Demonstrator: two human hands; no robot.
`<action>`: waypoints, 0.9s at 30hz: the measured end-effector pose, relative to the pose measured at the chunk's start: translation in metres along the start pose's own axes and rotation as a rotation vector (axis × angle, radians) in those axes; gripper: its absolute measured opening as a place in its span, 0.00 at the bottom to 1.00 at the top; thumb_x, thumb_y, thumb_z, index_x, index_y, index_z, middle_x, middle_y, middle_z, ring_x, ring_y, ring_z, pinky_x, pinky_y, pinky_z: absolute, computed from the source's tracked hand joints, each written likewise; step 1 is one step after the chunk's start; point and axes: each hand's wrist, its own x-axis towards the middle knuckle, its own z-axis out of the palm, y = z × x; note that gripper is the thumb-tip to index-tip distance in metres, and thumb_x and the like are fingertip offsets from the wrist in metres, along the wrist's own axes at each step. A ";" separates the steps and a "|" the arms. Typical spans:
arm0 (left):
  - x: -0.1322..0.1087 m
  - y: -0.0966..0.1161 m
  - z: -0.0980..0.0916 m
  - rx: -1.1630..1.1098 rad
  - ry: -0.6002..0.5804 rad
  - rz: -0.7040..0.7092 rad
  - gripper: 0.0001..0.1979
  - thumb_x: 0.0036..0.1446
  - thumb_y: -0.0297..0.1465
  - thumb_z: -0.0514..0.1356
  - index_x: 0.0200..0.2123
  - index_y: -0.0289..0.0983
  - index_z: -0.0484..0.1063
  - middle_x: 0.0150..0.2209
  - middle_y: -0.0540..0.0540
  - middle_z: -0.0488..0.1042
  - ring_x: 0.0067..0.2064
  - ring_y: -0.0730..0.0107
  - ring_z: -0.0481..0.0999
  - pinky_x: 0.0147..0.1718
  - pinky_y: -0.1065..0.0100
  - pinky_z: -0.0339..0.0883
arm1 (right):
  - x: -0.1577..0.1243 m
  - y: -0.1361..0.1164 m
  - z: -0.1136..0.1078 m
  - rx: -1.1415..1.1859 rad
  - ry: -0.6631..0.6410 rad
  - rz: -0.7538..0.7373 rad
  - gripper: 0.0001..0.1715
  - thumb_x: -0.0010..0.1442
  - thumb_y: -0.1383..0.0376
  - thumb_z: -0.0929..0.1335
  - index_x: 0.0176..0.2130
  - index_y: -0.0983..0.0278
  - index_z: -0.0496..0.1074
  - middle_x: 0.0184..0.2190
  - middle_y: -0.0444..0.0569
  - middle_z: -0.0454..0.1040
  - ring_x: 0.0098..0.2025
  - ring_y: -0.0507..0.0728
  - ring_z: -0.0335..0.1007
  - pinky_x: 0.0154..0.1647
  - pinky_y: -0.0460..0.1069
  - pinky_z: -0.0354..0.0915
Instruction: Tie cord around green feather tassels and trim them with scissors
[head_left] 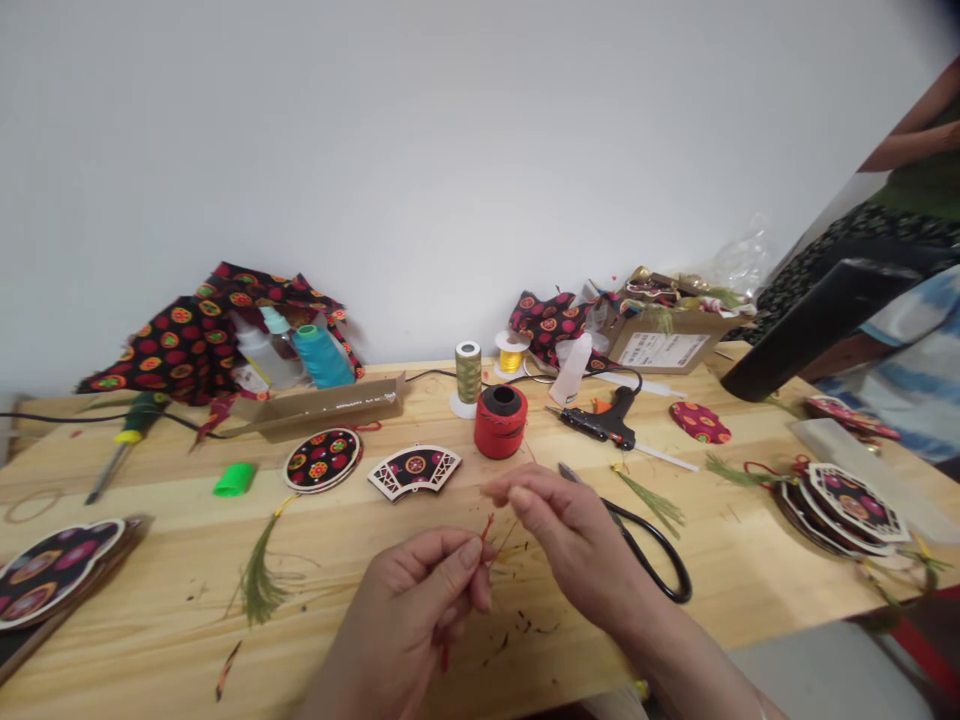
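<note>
My left hand [431, 600] pinches a short red cord [486, 530] between thumb and forefinger; one end sticks up and another hangs below the fingers. Just above and to the right, my right hand [570, 530] has its thumb and forefinger pressed together. Whatever lies between those fingertips is too small to make out. Behind the hands stands a spool of red cord [500, 422]. To its left lies a fan-shaped wooden piece with patterned fabric [415, 472]. Black-handled scissors [649, 550] rest partly behind my right hand.
A glue gun [600, 420], green thread spool [468, 375] and cardboard box [664, 340] sit toward the wall. Left are a round tasselled ornament [322, 460], green cap [234, 479] and screwdriver [127, 440]. Stacked ornaments [847, 510] lie right. Another person stands at far right.
</note>
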 end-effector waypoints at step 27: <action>0.001 0.001 -0.001 0.127 -0.029 0.026 0.13 0.57 0.37 0.57 0.36 0.35 0.78 0.26 0.45 0.77 0.24 0.74 0.68 0.21 0.74 0.58 | 0.000 -0.002 0.004 0.342 0.054 0.255 0.13 0.47 0.60 0.70 0.23 0.66 0.67 0.19 0.39 0.63 0.23 0.48 0.54 0.27 0.45 0.54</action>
